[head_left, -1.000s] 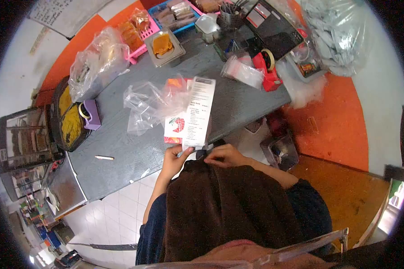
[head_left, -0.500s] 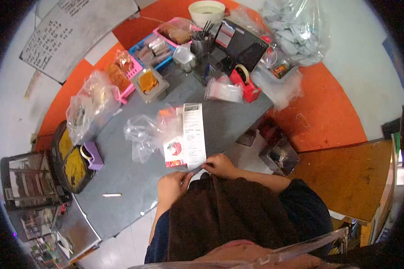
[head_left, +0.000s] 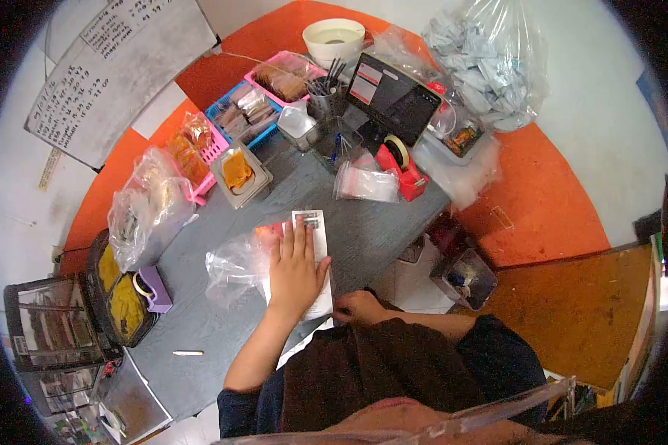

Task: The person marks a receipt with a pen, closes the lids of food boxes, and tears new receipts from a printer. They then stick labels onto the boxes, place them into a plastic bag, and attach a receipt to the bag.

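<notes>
My left hand [head_left: 295, 278] lies flat, fingers stretched, on a long white printed receipt [head_left: 318, 290] on the grey table. Beneath the receipt and hand is a clear plastic bag [head_left: 234, 268] with a red and white printed part, largely covered by the hand. My right hand [head_left: 358, 306] is closed at the table's front edge, beside the lower right corner of the receipt. What its curled fingers hold, if anything, is hidden.
A red tape dispenser [head_left: 401, 170], a tablet [head_left: 390, 99] and clear plastic sachets [head_left: 366, 181] stand at the back. A purple tape dispenser [head_left: 153, 289] and a pen [head_left: 188, 353] are on the left. A bin [head_left: 464, 280] is below the table's right edge.
My left hand has moved from the receipt's lower edge up onto its middle and flattened out. My right hand stays closed near the edge. The camera view has shifted slightly.
</notes>
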A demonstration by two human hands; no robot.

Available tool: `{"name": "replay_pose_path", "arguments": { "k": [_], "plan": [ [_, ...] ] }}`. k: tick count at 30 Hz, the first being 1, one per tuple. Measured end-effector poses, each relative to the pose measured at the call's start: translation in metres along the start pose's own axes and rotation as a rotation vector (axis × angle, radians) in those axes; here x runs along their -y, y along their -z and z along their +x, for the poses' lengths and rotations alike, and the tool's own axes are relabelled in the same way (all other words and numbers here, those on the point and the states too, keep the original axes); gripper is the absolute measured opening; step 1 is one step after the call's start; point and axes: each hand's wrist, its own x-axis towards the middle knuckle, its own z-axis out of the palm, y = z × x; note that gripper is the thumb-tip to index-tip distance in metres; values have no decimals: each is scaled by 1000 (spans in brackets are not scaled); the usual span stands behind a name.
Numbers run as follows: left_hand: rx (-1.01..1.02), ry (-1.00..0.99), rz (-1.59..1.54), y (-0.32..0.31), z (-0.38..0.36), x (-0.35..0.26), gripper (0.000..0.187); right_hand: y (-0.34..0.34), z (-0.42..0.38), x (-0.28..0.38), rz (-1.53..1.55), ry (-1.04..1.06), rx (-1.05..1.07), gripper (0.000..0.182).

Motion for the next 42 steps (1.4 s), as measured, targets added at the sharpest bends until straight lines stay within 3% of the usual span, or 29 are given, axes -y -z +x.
{"name": "replay_pose_path", "arguments": {
  "k": [6, 11, 13, 15, 18, 19, 21, 22, 26, 28, 29, 31, 32, 34, 35, 37, 38, 40, 41, 42],
  "plan": [
    [-55, 35, -38, -3, -4, -3, 62, 8, 15, -29, -192, -16, 200, 28],
    [-68, 78, -94, -3, -5, -6, 61, 37, 49, -70, -41, -9, 382, 29],
    [-61, 95, -114, -3, -6, -6, 61, 65, 66, -71, -41, -23, 186, 24],
    [-72, 99, -168, -4, -5, -5, 62, 78, 91, -51, 444, 41, -338, 19],
    [-77, 107, -165, -5, -5, -5, 63, 91, 124, -40, 521, 33, -352, 17],
    [-80, 105, -158, -5, -5, -5, 63, 94, 131, -38, 528, 33, -345, 17],
    [-74, 122, -168, -6, -6, -5, 62, 98, 143, -33, 592, -133, -128, 20],
    [-68, 124, -173, -6, -6, -5, 62, 97, 146, -27, 682, -96, -155, 27],
    [-68, 140, -174, -6, -6, -5, 61, 95, 159, -22, 722, -165, -99, 26],
    [-83, 144, -171, -6, -6, -5, 60, 96, 164, -24, 733, -304, 37, 18],
    [-125, 141, -207, -7, -6, -5, 58, 93, 167, -27, 730, -303, 39, 18],
    [-171, 141, -243, -9, -8, -1, 55, 88, 170, -32, 1035, -410, 172, 24],
    [-296, 70, -360, -12, -11, 4, 52, 93, 168, -22, 1072, -510, 195, 36],
    [-527, -43, -561, -14, -29, 13, 41, 79, 171, -33, 1120, -621, 200, 41],
    [-530, -45, -564, -15, -42, 18, 41, 74, 170, -36, 1169, -731, 202, 46],
    [-903, -77, -567, -23, -65, 27, 40, 70, 163, -32, 1118, -710, 182, 49],
    [-912, -91, -573, -34, -76, 31, 40, 60, 158, -38, 1141, -664, 19, 48],
    [-1229, 122, -679, -67, -95, 40, 46, 39, 140, -51, 1095, -596, -232, 53],
    [-1236, 103, -694, -82, -102, 44, 46, 22, 123, -63, 1088, -589, -255, 53],
    [-1024, 358, -1028, -98, -107, 47, 52, 3, 104, -76, 1104, -432, -195, 58]
  ]
}}
